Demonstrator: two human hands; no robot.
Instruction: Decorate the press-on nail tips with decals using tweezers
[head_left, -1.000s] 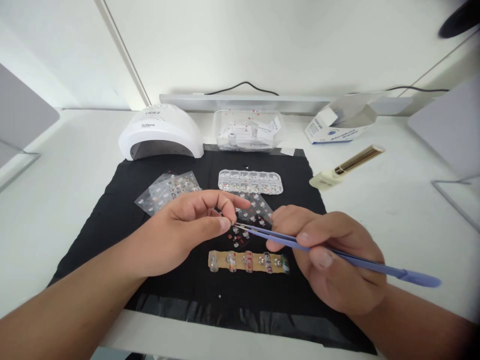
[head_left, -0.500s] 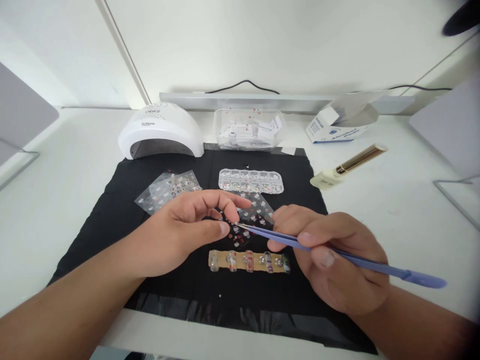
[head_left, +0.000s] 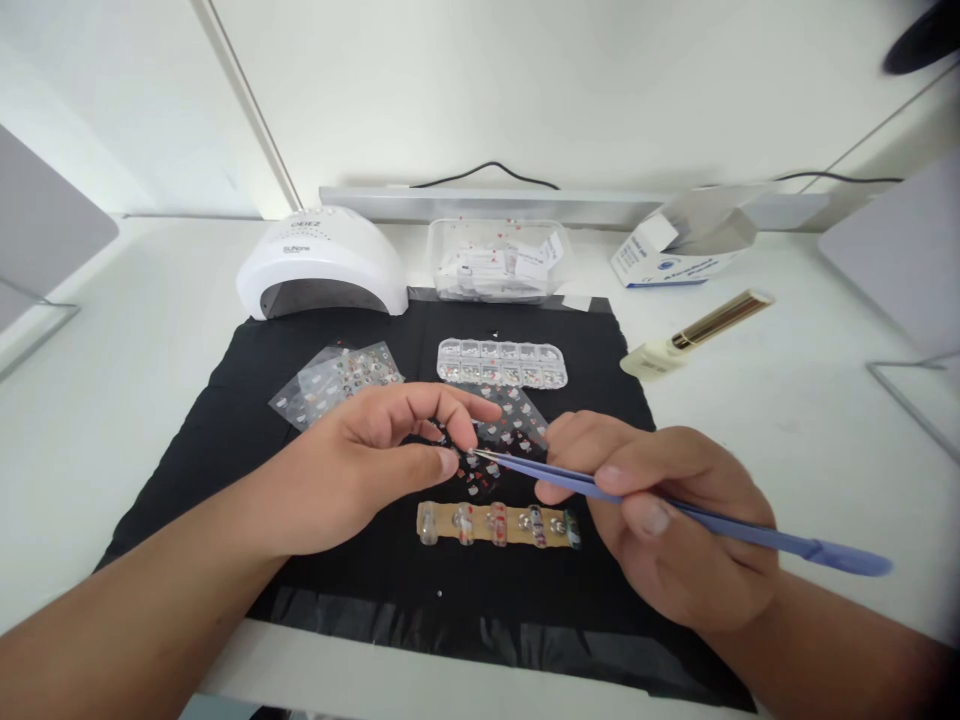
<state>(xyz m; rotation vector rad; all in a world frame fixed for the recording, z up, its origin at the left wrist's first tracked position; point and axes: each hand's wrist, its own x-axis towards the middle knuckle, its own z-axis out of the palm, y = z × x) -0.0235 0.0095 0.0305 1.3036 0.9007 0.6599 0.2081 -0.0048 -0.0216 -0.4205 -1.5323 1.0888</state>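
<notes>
My right hand (head_left: 667, 520) grips blue tweezers (head_left: 570, 478) between thumb and fingers, their handle slanting down to the right. The metal tips come up to the forefinger of my left hand (head_left: 382, 455); something tiny and pale may be at that point, too small to make out. My left thumb and curled fingers stay apart. Below both hands lies a tan strip (head_left: 480, 520) bearing several decorated false nails (head_left: 498, 522). Behind my left fingers is a clear sticker sheet (head_left: 514, 415) with small red and white figures. A clear compartment case (head_left: 502, 362) of small gems sits beyond it.
A black mat (head_left: 360, 590) covers the middle of the white table, with one tiny bead (head_left: 439, 593) near its front. More sticker sheets (head_left: 319, 385), a white nail lamp (head_left: 322, 255), a plastic tub (head_left: 499, 262), a carton (head_left: 675, 255) and a gold-capped bottle (head_left: 697, 330) stand around.
</notes>
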